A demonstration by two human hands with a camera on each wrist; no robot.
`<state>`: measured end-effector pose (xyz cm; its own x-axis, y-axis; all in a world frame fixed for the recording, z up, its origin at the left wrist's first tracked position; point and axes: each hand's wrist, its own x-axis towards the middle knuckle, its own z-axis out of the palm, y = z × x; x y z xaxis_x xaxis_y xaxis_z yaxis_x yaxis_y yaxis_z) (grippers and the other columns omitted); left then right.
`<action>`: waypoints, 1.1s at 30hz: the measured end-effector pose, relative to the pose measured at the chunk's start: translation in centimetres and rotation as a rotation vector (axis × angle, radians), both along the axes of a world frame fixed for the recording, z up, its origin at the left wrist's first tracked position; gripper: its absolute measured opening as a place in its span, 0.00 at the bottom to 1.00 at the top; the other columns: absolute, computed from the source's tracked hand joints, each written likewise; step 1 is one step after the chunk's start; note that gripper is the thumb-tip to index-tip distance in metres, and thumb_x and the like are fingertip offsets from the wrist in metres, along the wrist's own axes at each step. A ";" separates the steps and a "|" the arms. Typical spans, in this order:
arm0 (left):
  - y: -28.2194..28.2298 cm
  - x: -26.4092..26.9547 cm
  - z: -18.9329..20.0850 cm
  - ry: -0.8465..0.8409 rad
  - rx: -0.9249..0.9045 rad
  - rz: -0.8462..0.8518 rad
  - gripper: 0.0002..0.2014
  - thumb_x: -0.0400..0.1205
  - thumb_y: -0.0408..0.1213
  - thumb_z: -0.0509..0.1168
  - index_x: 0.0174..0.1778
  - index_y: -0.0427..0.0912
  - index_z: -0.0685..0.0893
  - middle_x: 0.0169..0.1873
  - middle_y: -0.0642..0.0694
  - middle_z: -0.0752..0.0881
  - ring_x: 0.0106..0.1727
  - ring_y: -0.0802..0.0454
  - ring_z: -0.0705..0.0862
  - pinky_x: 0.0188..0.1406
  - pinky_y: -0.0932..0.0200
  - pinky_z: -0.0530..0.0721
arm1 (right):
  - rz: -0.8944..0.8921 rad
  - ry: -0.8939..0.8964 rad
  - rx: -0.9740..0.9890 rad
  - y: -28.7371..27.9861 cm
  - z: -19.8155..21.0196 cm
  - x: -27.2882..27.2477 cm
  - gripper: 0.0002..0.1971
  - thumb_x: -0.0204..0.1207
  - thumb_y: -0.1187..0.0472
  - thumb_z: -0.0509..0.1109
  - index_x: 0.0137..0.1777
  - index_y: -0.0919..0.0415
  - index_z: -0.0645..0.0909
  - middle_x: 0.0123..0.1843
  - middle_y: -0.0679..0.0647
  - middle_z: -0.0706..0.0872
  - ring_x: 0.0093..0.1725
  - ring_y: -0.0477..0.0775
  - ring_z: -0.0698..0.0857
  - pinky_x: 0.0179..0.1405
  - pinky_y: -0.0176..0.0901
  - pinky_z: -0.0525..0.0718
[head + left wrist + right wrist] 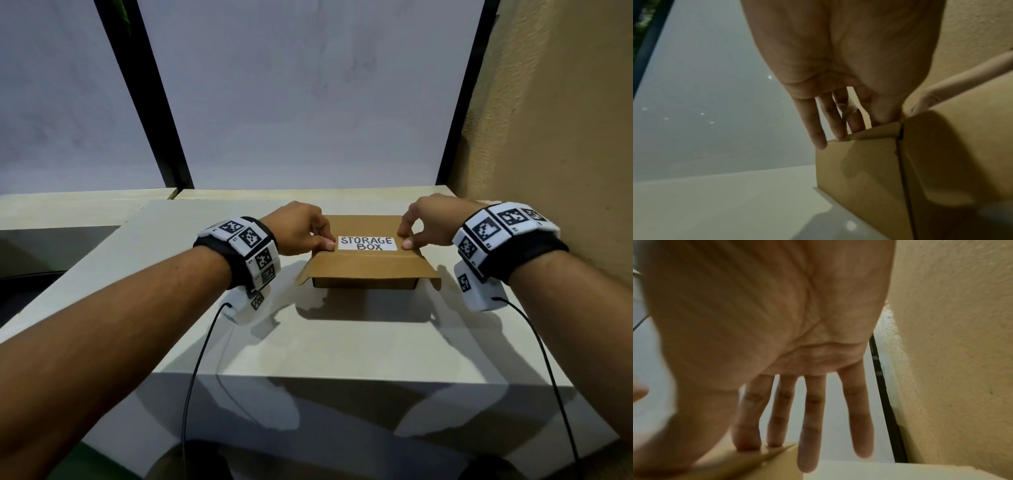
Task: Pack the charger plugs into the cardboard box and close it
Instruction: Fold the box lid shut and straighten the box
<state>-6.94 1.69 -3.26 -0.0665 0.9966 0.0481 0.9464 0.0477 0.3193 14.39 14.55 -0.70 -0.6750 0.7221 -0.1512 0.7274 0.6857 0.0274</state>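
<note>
Box: brown cardboard box [368, 263] labelled "STORAGE BOX", on my pale table [308, 346].
Hands: left hand [301, 233] and right hand [428, 222] pinch its lid.
Room: beige textured wall [555, 120] right, grey panels [308, 102] behind.

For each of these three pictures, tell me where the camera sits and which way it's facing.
Head: worn on the head, looking down at the cardboard box on the table; both forearms and both hands show.
Left wrist: under the wrist, looking along the left hand to the box's corner.
Right wrist: under the wrist, looking along the right hand to the lid's edge.
All three show the box.
</note>
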 end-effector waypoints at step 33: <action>-3.4 0.5 0.1 -0.099 -0.082 0.192 0.19 0.77 0.54 0.69 0.62 0.53 0.87 0.65 0.55 0.84 0.66 0.53 0.80 0.68 0.55 0.74 | -0.058 -0.070 -0.189 -1.9 -0.3 1.2 0.36 0.79 0.39 0.64 0.84 0.46 0.58 0.84 0.54 0.64 0.77 0.59 0.71 0.76 0.55 0.70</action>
<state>-6.40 -1.67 -3.16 -0.2553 0.9656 -0.0484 0.8817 0.2531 0.3981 15.55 12.68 -1.03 -0.6163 0.7138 -0.3328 0.7666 0.6405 -0.0459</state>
